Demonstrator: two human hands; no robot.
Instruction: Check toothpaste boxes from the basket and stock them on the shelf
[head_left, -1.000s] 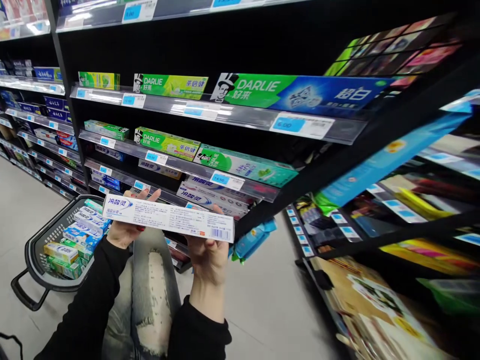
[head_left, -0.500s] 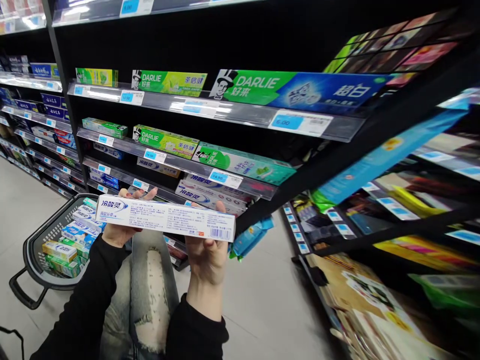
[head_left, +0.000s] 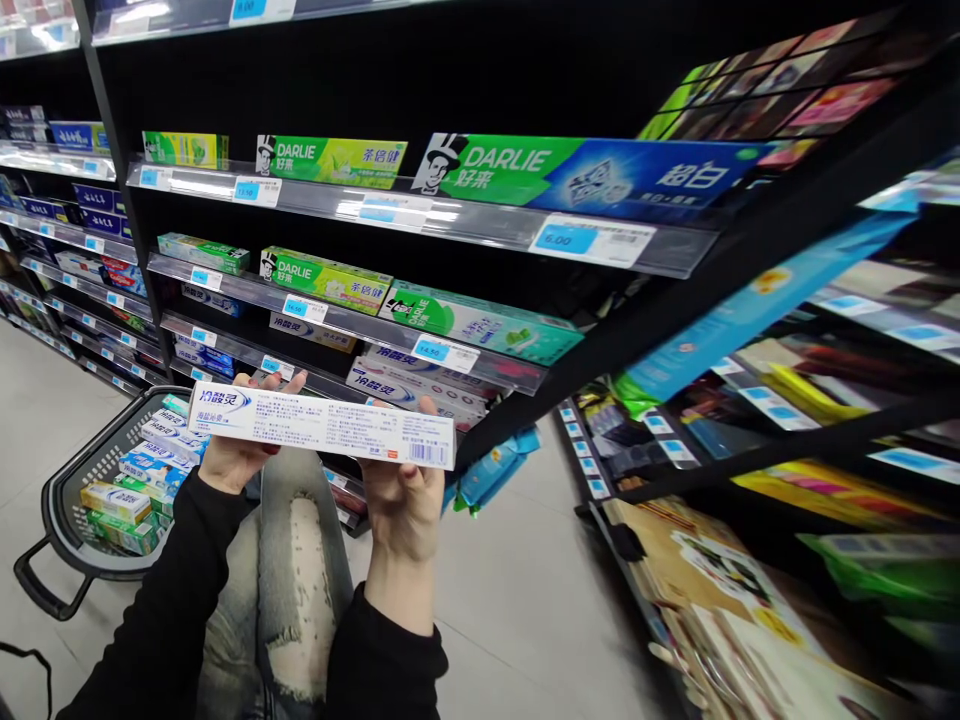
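A long white toothpaste box (head_left: 322, 425) with blue lettering and a barcode is held up across my knees, its printed side facing me. My left hand (head_left: 229, 462) grips its left part, fingertips showing over the top edge. Around the right part closes my right hand (head_left: 405, 505), with the thumb at the lower edge and fingers behind the box. Beyond it, more toothpaste boxes stand on the shelves, among them a green and blue DARLIE box (head_left: 592, 172) and a mint-green box (head_left: 484, 320).
At the left on the floor stands a grey shopping basket (head_left: 64, 520) holding several toothpaste boxes. Priced shelf edges (head_left: 420, 212) run across the front. A blue package (head_left: 499, 470) hangs low by the shelf end. On the right, another rack (head_left: 600, 515) holds bags and packages.
The toothpaste box and both hands have shifted slightly left and up in view. The whole scene has also slid a little to the left. Both hands keep their hold.
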